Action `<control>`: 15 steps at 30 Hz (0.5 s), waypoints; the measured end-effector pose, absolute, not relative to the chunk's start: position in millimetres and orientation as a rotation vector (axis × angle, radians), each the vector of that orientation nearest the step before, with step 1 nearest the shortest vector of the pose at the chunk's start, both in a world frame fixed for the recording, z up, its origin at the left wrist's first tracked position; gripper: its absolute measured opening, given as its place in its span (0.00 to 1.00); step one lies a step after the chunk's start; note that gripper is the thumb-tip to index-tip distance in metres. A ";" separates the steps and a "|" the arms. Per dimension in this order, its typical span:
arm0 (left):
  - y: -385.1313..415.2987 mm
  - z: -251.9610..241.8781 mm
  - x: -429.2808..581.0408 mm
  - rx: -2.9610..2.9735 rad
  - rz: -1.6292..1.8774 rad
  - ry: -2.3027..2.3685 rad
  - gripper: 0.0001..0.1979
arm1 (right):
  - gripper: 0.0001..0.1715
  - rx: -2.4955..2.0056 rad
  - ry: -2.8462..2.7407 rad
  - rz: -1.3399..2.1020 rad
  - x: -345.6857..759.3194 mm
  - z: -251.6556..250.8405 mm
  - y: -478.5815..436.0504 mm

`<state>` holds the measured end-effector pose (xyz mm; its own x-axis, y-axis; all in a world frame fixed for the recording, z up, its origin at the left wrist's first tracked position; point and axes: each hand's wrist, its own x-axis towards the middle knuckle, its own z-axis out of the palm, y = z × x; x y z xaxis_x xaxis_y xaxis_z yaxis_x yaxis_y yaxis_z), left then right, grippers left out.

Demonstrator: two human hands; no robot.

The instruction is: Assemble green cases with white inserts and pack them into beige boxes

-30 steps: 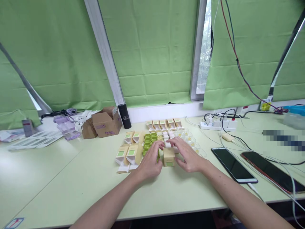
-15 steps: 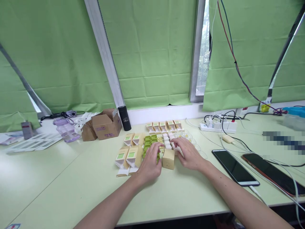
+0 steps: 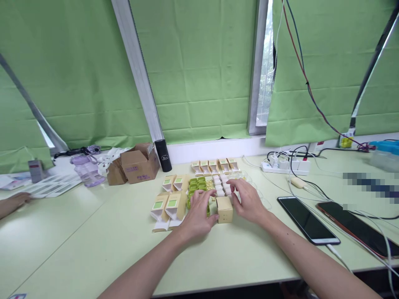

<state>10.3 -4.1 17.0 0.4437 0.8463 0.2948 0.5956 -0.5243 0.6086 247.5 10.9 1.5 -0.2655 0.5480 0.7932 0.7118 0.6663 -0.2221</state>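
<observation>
A small closed tan cardboard box (image 3: pixel 225 210) stands on the table between my two hands. My left hand (image 3: pixel 199 212) is at its left side, fingers apart, the thumb tip at or touching the box. On the box's right my right hand (image 3: pixel 248 202) curves with fingers and thumb apart, close to the box; contact cannot be made out. Behind my left fingers are rows of green tubs (image 3: pixel 197 181), partly hidden. White pieces (image 3: pixel 220 187) and small yellowish pieces (image 3: pixel 210 184) lie beyond the box. Clear plastic pieces (image 3: pixel 254 182) sit behind my right hand.
Open-flapped small boxes (image 3: pixel 176 204) stand on the left, with another row (image 3: pixel 213 167) at the back. A black bottle (image 3: pixel 163 155), brown carton (image 3: pixel 139 164) and purple jug (image 3: pixel 87 170) are farther left. Phones (image 3: pixel 308 220) and cables lie right. Another person's hand (image 3: pixel 18 201) shows at far left.
The small box has shifted slightly right, with my left thumb now by its left side. My right hand has moved slightly right. Another person's hand has appeared at the far left.
</observation>
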 end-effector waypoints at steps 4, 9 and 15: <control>-5.0 20.3 14.0 2.319 0.709 1.246 0.32 | 0.25 -0.990 -1.926 -0.246 245.7 1.3 11.0; -9.3 20.6 22.3 2.231 0.695 1.327 0.27 | 0.25 -1.017 -1.881 -0.259 244.4 3.1 10.4; -13.2 9.4 28.4 2.212 0.954 1.266 0.24 | 0.20 -1.015 -1.782 -0.204 242.5 8.2 8.1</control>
